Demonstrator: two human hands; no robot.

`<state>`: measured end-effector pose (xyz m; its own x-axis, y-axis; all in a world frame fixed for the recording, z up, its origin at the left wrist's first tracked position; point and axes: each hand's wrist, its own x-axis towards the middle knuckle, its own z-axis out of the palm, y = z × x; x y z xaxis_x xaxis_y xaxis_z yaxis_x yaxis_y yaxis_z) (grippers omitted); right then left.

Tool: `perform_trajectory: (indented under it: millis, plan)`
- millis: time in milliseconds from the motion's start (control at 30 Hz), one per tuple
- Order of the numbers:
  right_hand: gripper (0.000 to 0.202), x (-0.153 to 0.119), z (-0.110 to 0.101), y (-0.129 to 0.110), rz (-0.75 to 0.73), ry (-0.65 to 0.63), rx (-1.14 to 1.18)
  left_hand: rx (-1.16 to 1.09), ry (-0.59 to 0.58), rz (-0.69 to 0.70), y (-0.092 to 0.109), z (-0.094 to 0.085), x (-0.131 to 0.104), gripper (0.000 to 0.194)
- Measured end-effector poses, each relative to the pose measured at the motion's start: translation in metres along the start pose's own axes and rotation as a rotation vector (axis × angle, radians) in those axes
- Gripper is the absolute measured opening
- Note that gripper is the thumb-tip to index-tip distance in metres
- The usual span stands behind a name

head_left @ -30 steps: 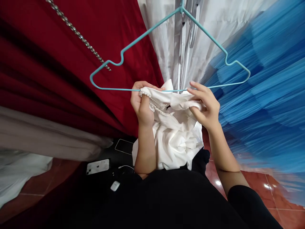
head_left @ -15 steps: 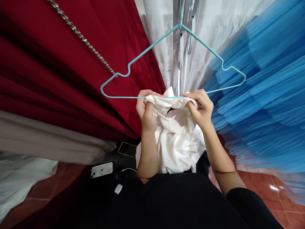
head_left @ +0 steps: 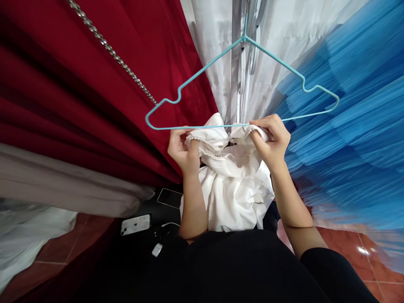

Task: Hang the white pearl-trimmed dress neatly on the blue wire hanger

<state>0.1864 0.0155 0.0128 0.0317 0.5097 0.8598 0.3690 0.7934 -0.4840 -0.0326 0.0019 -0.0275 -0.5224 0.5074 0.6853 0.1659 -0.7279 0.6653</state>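
A white garment (head_left: 232,198) with pearl-bead trim along its edges lies bunched in front of my body. My left hand (head_left: 184,153) pinches one side of its beaded edge, thumb on top and fingers behind the cloth. On the other side, my right hand (head_left: 274,136) grips the edge too, its fingertips at the bottom bar of a light blue hanger (head_left: 213,63). The hanger hangs upright above the garment, its bar passing just over my left hand. A gap shows between the two gathered parts of cloth. Whether the cloth is looped over the bar I cannot tell.
Dark red fabric (head_left: 126,105) with a rhinestone strip (head_left: 113,54) hangs at left, blue tulle (head_left: 347,126) at right. Behind the hanger are white drapes (head_left: 211,50) and a metal pole (head_left: 241,88). A phone (head_left: 135,224) and a white charger (head_left: 157,250) lie at lower left.
My left hand has moved left and slightly down with its part of the cloth, away from the bar, widening the gap. The hanger and my right hand have shifted right.
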Motion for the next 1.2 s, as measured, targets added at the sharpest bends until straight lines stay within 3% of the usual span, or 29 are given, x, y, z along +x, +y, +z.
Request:
perform_trajectory:
  millis: [100, 200, 400, 600, 733, 900, 1033, 1100, 1200]
  plan:
    - [0.015, 0.002, -0.004, 0.002, 0.000, -0.011, -0.025, 0.094, 0.052, -0.101, -0.011, -0.026, 0.011, 0.020]
    - [0.014, 0.004, -0.008, 0.004, 0.015, -0.030, -0.036, 0.124, 0.186, -0.102, -0.015, -0.041, 0.030, 0.021]
    - [0.021, 0.002, -0.003, -0.004, 0.019, -0.095, 0.004, 0.141, 0.353, 0.134, 0.008, -0.036, 0.080, 0.031]
    - [0.022, 0.000, -0.003, -0.006, 0.059, -0.044, 0.031, 0.197, 0.413, 0.145, 0.021, -0.039, 0.102, 0.034]
    - [0.021, 0.001, -0.013, -0.002, 0.064, -0.095, 0.006, 0.181, 0.294, 0.139, 0.026, -0.031, 0.107, 0.036]
    - [0.022, 0.000, -0.013, -0.002, 0.045, -0.119, 0.019, 0.189, 0.117, 0.207, 0.052, 0.000, 0.118, 0.037]
    - [0.026, -0.002, -0.009, -0.001, 0.023, -0.095, 0.046, 0.274, -0.256, 0.172, 0.073, 0.019, 0.119, 0.038]
    - [0.026, -0.002, -0.008, 0.000, 0.013, -0.082, 0.038, 0.160, -0.410, 0.123, 0.082, 0.023, 0.110, 0.041]
    - [0.025, -0.001, -0.007, 0.001, 0.014, -0.084, 0.024, -0.223, -0.356, 0.110, 0.091, 0.022, 0.085, 0.050]
